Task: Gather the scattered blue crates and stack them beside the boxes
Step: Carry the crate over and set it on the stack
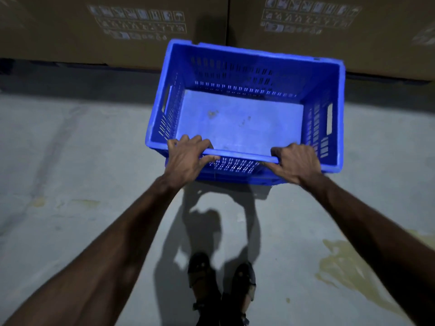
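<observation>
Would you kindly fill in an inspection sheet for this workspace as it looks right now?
Surface: grey concrete floor with yellowish stains at the right.
Job's things: one blue crate, empty, open side up, just in front of the cardboard boxes; no other crate in view.
Clutter: nothing seen.
Grippers: left hand and right hand each grip the crate's near rim, fingers curled over it.
Cables: nothing seen.
Surroundings: dim light; handling symbols printed on the boxes; the person's dark shoes at the bottom of the view.
</observation>
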`<move>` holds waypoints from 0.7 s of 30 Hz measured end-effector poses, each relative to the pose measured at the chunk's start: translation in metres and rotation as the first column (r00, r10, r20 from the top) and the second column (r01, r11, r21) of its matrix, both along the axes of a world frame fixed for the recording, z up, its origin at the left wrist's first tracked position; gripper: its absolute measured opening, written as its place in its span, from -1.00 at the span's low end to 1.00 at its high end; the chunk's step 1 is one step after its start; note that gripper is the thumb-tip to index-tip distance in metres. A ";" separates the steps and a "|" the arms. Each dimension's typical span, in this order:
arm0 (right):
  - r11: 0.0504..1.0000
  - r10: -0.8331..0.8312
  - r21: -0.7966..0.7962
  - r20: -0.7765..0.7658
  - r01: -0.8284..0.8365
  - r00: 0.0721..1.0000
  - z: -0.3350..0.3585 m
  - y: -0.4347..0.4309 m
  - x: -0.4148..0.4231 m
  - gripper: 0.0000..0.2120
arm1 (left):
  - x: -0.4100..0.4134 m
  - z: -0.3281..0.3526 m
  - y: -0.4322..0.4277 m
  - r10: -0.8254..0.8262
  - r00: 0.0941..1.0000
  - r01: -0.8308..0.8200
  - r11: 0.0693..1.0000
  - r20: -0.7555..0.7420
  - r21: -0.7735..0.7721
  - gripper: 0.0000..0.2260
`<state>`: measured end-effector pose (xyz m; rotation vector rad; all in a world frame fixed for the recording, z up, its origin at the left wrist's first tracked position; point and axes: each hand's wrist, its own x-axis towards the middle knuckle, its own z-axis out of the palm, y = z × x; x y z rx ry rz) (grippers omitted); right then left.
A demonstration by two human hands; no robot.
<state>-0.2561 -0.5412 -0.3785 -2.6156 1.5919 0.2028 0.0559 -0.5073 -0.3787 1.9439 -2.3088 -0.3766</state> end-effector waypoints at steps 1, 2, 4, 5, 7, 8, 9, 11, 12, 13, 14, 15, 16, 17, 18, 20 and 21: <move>1.000 0.016 0.005 -0.019 -0.016 1.000 0.005 -0.008 -0.004 -0.26 | -0.008 0.002 0.004 0.033 0.999 -0.033 0.999 -0.026 0.013 -0.62; 0.999 0.042 0.001 -0.041 -0.042 0.998 0.010 -0.018 -0.011 -0.23 | -0.019 0.000 0.010 0.057 0.998 -0.056 0.998 -0.036 0.003 -0.64; 0.998 0.063 -0.007 -0.059 -0.063 0.996 0.012 -0.025 -0.022 -0.24 | -0.034 -0.004 0.021 0.067 0.997 -0.068 0.998 -0.037 -0.016 -0.67; 0.999 0.053 -0.007 -0.053 -0.053 0.997 0.011 -0.022 -0.023 -0.28 | -0.033 -0.005 0.020 0.058 0.998 -0.059 0.998 -0.038 -0.017 -0.66; 1.000 -0.001 0.028 -0.032 0.002 0.999 0.006 -0.003 -0.015 -0.38 | -0.018 -0.005 0.014 0.013 0.999 -0.013 1.000 -0.034 -0.008 -0.63; 0.999 -0.025 0.045 -0.025 0.026 0.999 0.003 0.007 -0.009 -0.42 | -0.010 -0.004 0.013 -0.011 0.999 0.011 1.000 -0.038 -0.005 -0.62; 0.998 -0.034 0.061 -0.017 0.035 0.999 0.002 0.014 -0.004 -0.44 | -0.003 -0.003 0.016 -0.021 0.999 0.021 1.000 -0.049 0.000 -0.62; 0.995 -0.031 0.091 -0.017 0.032 0.999 0.003 0.016 -0.001 -0.46 | 0.003 -0.002 0.026 -0.003 0.998 0.003 1.000 -0.070 0.007 -0.62; 0.996 -0.016 0.091 -0.012 0.017 1.000 0.005 0.011 0.000 -0.44 | 0.003 -0.003 0.030 0.010 0.998 -0.009 1.000 -0.063 0.004 -0.61; 0.996 -0.008 0.088 -0.001 0.008 1.000 0.006 0.006 0.002 -0.41 | 0.002 -0.003 0.029 0.012 0.999 -0.013 1.000 -0.042 -0.004 -0.59; 0.996 -0.014 0.084 0.009 0.013 1.000 0.005 0.001 0.004 -0.39 | 0.002 -0.003 0.025 0.003 1.000 -0.004 1.000 -0.020 -0.009 -0.57; 0.996 -0.030 0.080 0.013 0.028 0.999 0.004 -0.001 0.006 -0.38 | 0.003 -0.002 0.019 -0.007 1.000 0.006 1.000 -0.003 -0.012 -0.55; 0.996 -0.036 0.083 0.016 0.034 0.999 0.003 -0.003 0.008 -0.38 | 0.004 -0.002 0.014 -0.009 1.000 0.009 1.000 0.008 -0.012 -0.54; 0.995 -0.036 0.093 0.014 0.034 0.999 0.004 -0.003 0.009 -0.40 | 0.005 -0.002 0.012 -0.006 1.000 0.006 1.000 0.011 -0.006 -0.54; 0.994 -0.036 0.102 0.009 0.035 0.999 0.005 -0.002 0.008 -0.41 | 0.005 -0.002 0.012 0.002 1.000 -0.002 1.000 0.009 -0.001 -0.54; 0.995 -0.009 0.101 0.002 0.009 1.000 0.011 -0.005 0.004 -0.38 | -0.002 0.000 0.020 0.039 0.999 -0.039 0.999 0.008 -0.007 -0.57; 0.995 0.012 0.099 -0.013 -0.010 1.000 0.013 -0.007 0.000 -0.36 | -0.008 0.000 0.025 0.056 0.998 -0.056 0.998 0.002 -0.004 -0.59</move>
